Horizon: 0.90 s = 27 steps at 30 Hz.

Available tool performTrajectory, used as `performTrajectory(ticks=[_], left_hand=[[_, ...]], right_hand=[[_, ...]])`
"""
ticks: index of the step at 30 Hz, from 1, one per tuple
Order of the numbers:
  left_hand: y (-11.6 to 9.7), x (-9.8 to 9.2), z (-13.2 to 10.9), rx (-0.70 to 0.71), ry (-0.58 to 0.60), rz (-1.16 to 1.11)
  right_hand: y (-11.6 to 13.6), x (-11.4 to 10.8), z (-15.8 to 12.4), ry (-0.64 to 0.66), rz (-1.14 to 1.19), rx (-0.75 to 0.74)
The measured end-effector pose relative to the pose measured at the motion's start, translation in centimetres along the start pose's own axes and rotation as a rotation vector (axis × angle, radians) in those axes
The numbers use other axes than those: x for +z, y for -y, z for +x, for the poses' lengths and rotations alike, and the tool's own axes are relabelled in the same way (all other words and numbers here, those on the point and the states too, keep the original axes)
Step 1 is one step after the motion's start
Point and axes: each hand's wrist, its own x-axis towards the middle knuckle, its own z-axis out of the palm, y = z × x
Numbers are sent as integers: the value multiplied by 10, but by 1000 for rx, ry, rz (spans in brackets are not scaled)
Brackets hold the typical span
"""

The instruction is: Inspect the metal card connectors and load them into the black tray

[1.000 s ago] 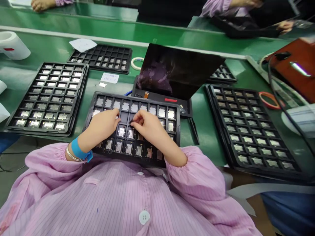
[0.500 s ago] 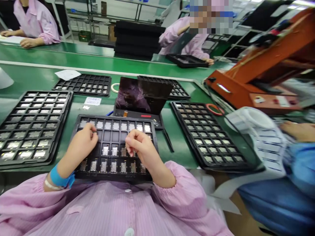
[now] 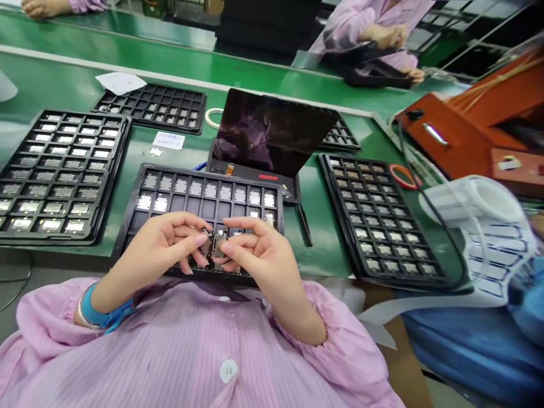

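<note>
My left hand [image 3: 172, 241] and my right hand [image 3: 259, 246] are close together above the near half of a black compartment tray [image 3: 121, 241]. Between my right thumb and fingers is a small circuit board [image 3: 220, 242] with a metallic face. My left thumb and fingertips pinch at a small dark piece beside it, partly hidden by the fingers. Silvery square parts [image 3: 196, 187] fill the tray's far row, and a few more sit in the second row. The nearest compartments are mostly hidden under my hands.
Behind the tray stands a dark screen-like panel [image 3: 272, 133], with black tweezers [image 3: 304, 225] to its right. Filled trays lie left [image 3: 63, 175] and right [image 3: 382, 218]. A label roll [image 3: 480, 198] and an orange machine [image 3: 446, 136] are at right. Co-workers sit across the green bench.
My hands have come together over the tray's near side, with a small board now between the fingers. Two silvery parts now show at the second row's left. The view has tilted down.
</note>
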Motion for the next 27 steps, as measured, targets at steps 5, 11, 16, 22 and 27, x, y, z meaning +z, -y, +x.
performTrajectory(ticks=[5,11,16,22,27], left_hand=[[2,3,-3,-13,12,10],[6,1,-2,-27,-13,11],[6,2,-3,4,-45,48],[7,3,-4,-24,15,-49],[9,1,-5,-26,29,-137]], right_hand=[[-2,2,-4,-15,-84,-48],[-6,1,-6,25,-99,-121],[-7,0,-7,47,-118,-98],[-6,1,-6,39,-160,-51],[-6,-2,-5,-17,-204,-99]])
